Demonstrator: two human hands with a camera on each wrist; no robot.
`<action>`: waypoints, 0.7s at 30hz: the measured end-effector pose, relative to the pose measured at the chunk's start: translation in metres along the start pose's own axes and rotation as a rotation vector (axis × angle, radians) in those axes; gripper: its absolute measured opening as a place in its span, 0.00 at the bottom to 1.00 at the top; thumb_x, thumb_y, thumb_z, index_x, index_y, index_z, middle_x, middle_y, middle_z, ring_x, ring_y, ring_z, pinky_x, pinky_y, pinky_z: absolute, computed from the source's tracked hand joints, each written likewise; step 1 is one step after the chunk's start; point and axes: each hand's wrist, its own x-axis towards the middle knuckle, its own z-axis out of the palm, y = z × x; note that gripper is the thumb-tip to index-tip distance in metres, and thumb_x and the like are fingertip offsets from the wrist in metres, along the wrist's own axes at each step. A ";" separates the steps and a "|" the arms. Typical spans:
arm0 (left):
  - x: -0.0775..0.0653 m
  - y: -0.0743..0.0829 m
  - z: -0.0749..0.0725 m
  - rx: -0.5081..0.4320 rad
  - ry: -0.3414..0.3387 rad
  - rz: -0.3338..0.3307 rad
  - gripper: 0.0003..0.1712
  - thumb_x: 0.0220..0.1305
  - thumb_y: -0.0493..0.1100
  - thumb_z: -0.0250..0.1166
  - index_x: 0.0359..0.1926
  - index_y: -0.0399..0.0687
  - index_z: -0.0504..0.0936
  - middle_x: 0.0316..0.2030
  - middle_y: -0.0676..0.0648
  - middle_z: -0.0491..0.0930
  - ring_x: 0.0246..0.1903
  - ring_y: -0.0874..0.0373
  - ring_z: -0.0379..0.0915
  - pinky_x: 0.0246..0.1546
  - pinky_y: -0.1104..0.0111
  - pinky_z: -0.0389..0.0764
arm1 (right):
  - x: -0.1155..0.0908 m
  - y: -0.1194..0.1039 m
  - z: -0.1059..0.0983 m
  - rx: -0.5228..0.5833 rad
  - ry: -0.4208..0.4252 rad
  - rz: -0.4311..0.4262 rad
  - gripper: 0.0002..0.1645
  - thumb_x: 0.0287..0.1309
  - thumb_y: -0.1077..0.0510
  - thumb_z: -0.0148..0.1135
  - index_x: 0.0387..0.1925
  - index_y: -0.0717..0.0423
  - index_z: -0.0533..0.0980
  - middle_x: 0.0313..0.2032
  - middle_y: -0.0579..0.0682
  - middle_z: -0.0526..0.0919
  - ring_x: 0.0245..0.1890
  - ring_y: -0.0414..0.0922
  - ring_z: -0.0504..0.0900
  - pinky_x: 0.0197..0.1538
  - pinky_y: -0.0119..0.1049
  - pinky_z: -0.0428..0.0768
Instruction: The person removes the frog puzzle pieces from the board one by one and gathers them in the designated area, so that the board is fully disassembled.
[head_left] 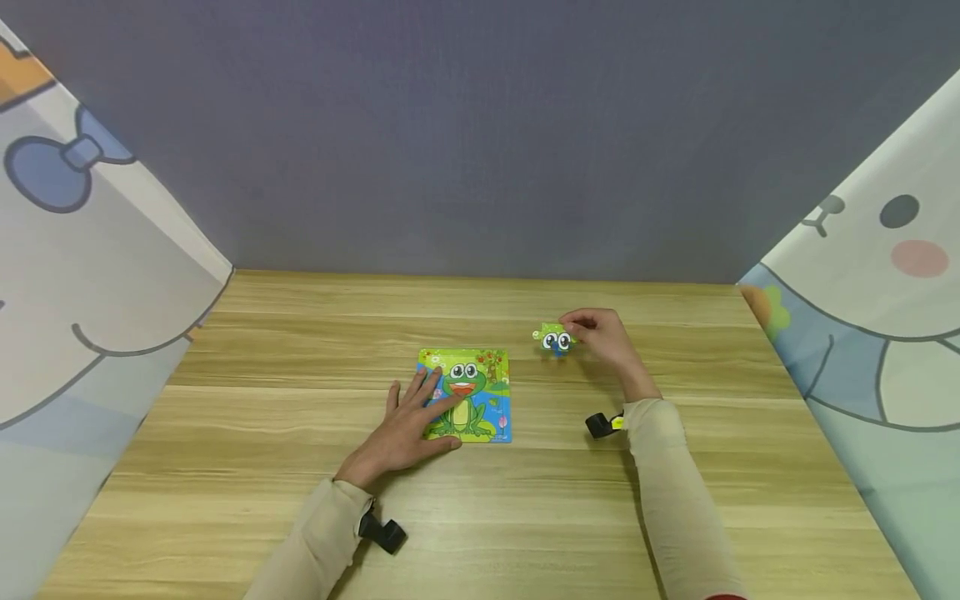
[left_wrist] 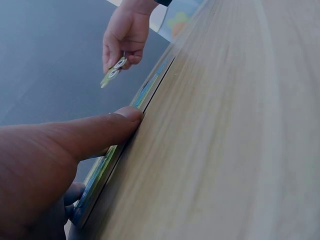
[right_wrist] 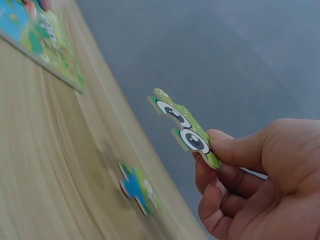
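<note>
My left hand (head_left: 397, 435) rests spread on the left part of a square frog puzzle (head_left: 492, 410), fingers on the picture. In the left wrist view, its thumb touches the puzzle's edge. To the right of the puzzle, my right hand (head_left: 609, 340) pinches a green puzzle piece (right_wrist: 198, 126) showing two big eyes. That piece is raised off the table. Below it, in the right wrist view, a second puzzle piece (right_wrist: 134, 185), blue and green, lies on the wood. The held piece mostly covers this second one in the head view.
The pieces and puzzle are on a wood-grain table (head_left: 300, 333). A dark grey panel (head_left: 480, 150) rises along its far edge. Cartoon-printed panels stand at the left and right sides. Black wrist cameras hang at both cuffs.
</note>
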 end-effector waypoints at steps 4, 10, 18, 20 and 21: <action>0.000 0.001 0.000 0.002 0.002 0.000 0.40 0.63 0.58 0.68 0.73 0.58 0.68 0.80 0.37 0.43 0.80 0.36 0.31 0.71 0.29 0.33 | 0.000 0.006 -0.011 -0.018 0.017 0.010 0.14 0.70 0.64 0.56 0.50 0.69 0.81 0.49 0.69 0.84 0.32 0.30 0.76 0.39 0.29 0.78; 0.000 0.001 0.001 0.019 0.012 0.017 0.40 0.63 0.57 0.68 0.73 0.57 0.68 0.80 0.35 0.44 0.80 0.34 0.33 0.71 0.28 0.35 | -0.001 0.018 -0.027 -0.040 0.023 0.034 0.15 0.71 0.64 0.55 0.51 0.71 0.80 0.49 0.68 0.83 0.32 0.30 0.75 0.40 0.30 0.78; 0.000 0.001 0.000 0.030 0.003 0.013 0.40 0.62 0.58 0.69 0.74 0.59 0.67 0.80 0.36 0.43 0.80 0.34 0.32 0.71 0.29 0.34 | 0.000 0.035 -0.040 -0.071 0.026 0.031 0.15 0.70 0.66 0.55 0.50 0.74 0.79 0.49 0.72 0.82 0.32 0.29 0.75 0.38 0.26 0.77; -0.001 0.001 0.000 0.027 -0.004 0.007 0.41 0.63 0.58 0.68 0.74 0.60 0.66 0.80 0.37 0.42 0.80 0.35 0.31 0.71 0.29 0.33 | 0.001 0.039 -0.041 -0.092 0.031 0.035 0.14 0.69 0.66 0.56 0.49 0.74 0.79 0.48 0.73 0.82 0.31 0.28 0.74 0.36 0.23 0.75; -0.001 0.000 0.000 0.027 -0.008 0.003 0.41 0.63 0.59 0.68 0.74 0.61 0.66 0.80 0.37 0.42 0.80 0.36 0.30 0.71 0.29 0.33 | 0.001 0.041 -0.042 -0.107 0.032 0.038 0.14 0.69 0.66 0.56 0.49 0.74 0.79 0.48 0.72 0.83 0.31 0.28 0.74 0.36 0.23 0.75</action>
